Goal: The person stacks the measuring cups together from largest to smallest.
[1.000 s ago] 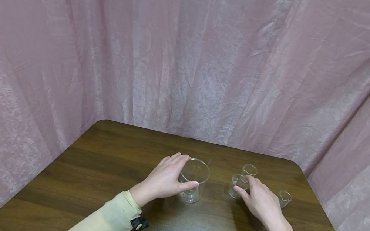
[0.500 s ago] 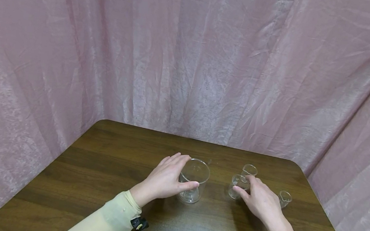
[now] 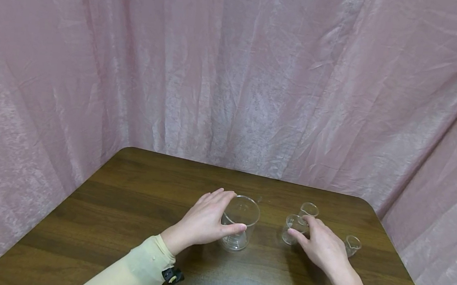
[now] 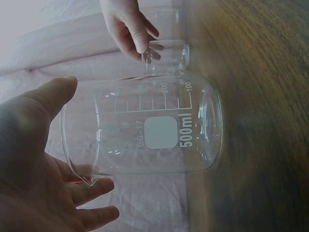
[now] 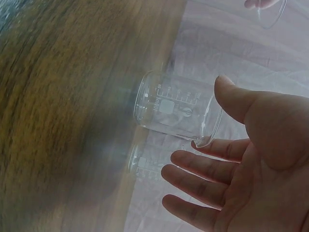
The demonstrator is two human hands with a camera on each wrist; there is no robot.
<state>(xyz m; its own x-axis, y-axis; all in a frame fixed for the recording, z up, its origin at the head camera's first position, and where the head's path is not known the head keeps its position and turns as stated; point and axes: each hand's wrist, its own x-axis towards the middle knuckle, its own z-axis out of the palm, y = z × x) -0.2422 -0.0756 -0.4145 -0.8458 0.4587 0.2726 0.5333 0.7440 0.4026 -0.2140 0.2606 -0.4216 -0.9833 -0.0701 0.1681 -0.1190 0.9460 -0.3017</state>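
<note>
My left hand (image 3: 204, 220) holds a large glass beaker (image 3: 250, 229) by its rim, thumb on the near side and fingers reaching round the far side. White marks on this beaker read 500ml in the left wrist view. To the right, my right hand (image 3: 323, 244) holds a smaller glass beaker (image 3: 288, 235) near its rim, between thumb and index finger. Its other fingers (image 5: 193, 186) extend loosely below the spout in the right wrist view. Both beakers stand upright on the brown wooden table (image 3: 123, 206).
Just behind the right hand's beaker stands another small beaker (image 3: 310, 207), partly hidden by the fingers. A still smaller one (image 3: 352, 247) with a spout is right of that hand. Pink curtains (image 3: 234, 79) hang round the table's back and sides.
</note>
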